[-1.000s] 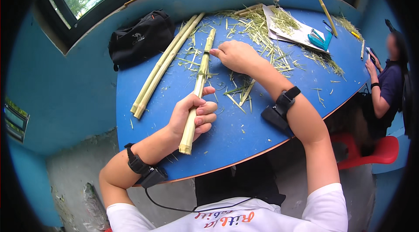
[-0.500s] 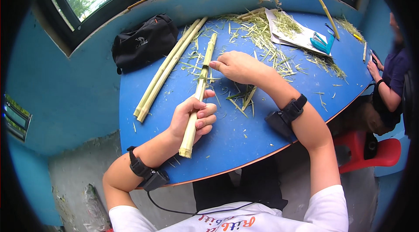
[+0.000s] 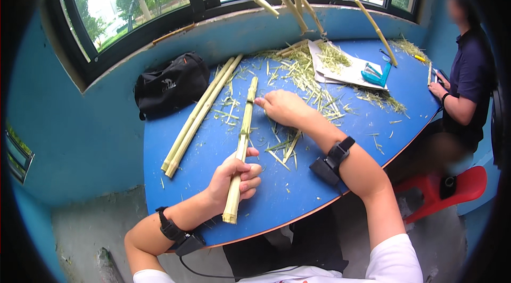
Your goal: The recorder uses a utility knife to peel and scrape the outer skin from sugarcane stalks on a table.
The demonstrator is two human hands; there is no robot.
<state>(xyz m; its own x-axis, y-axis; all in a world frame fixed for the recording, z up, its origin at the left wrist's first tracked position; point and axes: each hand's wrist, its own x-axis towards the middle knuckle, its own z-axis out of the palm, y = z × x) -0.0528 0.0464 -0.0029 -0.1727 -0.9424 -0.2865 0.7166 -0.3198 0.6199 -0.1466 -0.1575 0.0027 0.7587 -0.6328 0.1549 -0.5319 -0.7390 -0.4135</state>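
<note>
My left hand (image 3: 234,179) is wrapped around the lower part of a pale green jointed stalk (image 3: 244,136), which slants away from me over the blue table. Its frayed near end sticks out below my fist. At a dark ring-like joint near the stalk's far end, my right hand (image 3: 285,107) is closed with thumb and fingertips together beside the stalk. Whatever sits between those fingertips is too small to make out. Two longer pale stalks (image 3: 199,120) lie side by side to the left.
A black bag (image 3: 173,86) rests on the blue table (image 3: 330,160) at the back left. Shavings (image 3: 314,91) are strewn over the middle, beside white papers (image 3: 351,72) and a teal tool (image 3: 376,76). Another person (image 3: 468,70) stands at the right, near a red chair (image 3: 468,187).
My view has tilted up, so the table and both hands appear lower. My grip on the stalk stays, and my right hand remains at the upper joint.
</note>
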